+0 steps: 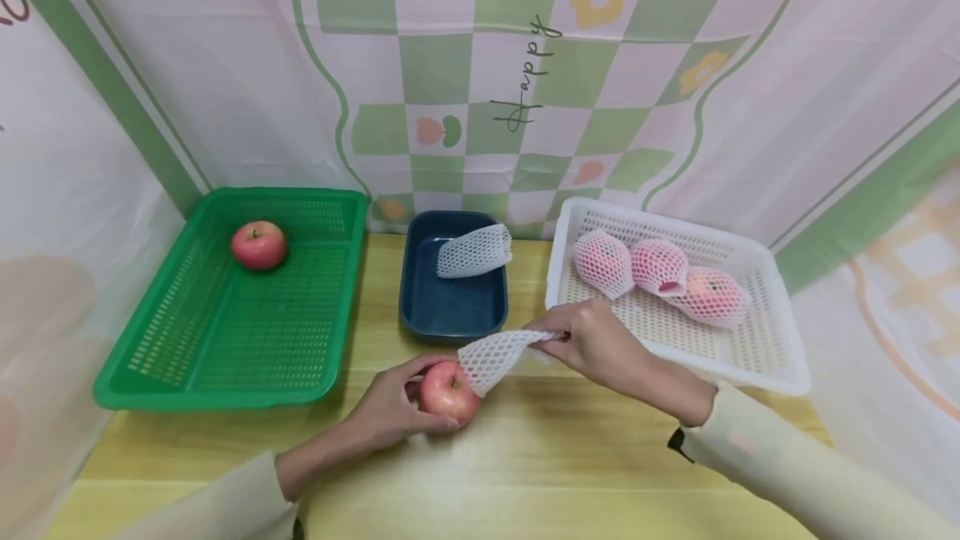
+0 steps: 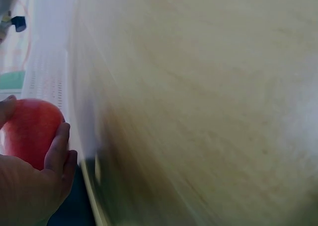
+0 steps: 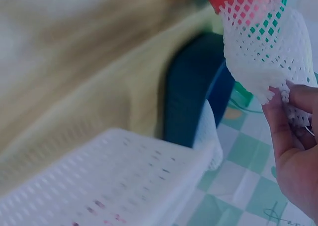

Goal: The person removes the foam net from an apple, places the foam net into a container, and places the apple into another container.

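In the head view my left hand [image 1: 390,408] grips a red apple [image 1: 447,394] over the front middle of the table, thumb and fingers round its sides. The same apple [image 2: 32,131] shows in the left wrist view within the curled fingers. My right hand [image 1: 600,348] pinches one end of a white foam net sleeve [image 1: 498,355]. That sleeve stretches to the left, its open end right at the apple's upper right side. In the right wrist view the thumb and fingertips bunch the net [image 3: 268,47], whose wide mouth overlaps the apple's edge.
A green basket [image 1: 217,394] holding one bare apple [image 1: 258,245] stands at left. Behind the hands, a dark blue tray [image 1: 450,307] contains another foam net [image 1: 475,252]. At right, a white basket [image 1: 780,340] holds three netted apples [image 1: 602,263]. A patterned cloth [image 1: 495,65] hangs behind.
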A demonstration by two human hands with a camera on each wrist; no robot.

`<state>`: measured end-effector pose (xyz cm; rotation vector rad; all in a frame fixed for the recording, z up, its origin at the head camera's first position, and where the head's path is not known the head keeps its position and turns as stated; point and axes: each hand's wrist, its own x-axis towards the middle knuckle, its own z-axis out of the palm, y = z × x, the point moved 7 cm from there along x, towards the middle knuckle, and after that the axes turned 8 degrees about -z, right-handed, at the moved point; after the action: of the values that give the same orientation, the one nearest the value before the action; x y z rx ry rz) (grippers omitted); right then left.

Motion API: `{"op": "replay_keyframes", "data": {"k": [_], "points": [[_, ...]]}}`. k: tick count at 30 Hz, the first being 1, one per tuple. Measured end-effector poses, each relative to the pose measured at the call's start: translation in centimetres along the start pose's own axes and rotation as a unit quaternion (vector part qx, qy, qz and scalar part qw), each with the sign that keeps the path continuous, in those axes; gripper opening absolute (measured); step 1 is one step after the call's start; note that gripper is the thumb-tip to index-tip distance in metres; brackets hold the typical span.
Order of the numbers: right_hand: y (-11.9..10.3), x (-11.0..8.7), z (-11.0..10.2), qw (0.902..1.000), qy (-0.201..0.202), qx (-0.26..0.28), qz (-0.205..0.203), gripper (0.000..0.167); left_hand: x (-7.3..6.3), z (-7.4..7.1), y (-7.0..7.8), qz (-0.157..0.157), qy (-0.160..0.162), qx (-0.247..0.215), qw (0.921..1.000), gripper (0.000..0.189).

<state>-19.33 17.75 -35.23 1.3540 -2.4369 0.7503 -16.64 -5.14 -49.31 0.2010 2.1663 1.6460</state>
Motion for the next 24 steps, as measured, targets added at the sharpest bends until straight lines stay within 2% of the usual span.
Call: {"op": "replay_keyframes", "data": {"k": [6,14,19,24], "points": [[-0.1,1.8,-1.2,0.9996,-0.004,-0.022,-0.015,0.017,-0.4,-0.3,0.1,0.001,-0.001,-0.013,0.9999,0.079],[0.5,4.6,-1.0,0.9991,-0.024,-0.033,0.009,0.011,-1.0,-0.7,0.5,-0.009,-0.002,-0.014,0.9999,0.079],[1.9,6.2,-0.5,0.9979,-0.043,-0.042,0.024,0.011,-1.5,-0.5,0.6,-0.017,-0.010,-0.013,0.9997,0.080],[3.9,7.3,0.2,0.9958,-0.063,-0.046,0.048,0.008,-1.8,-0.5,1.2,-0.012,-0.009,0.000,0.9999,0.079]]}}
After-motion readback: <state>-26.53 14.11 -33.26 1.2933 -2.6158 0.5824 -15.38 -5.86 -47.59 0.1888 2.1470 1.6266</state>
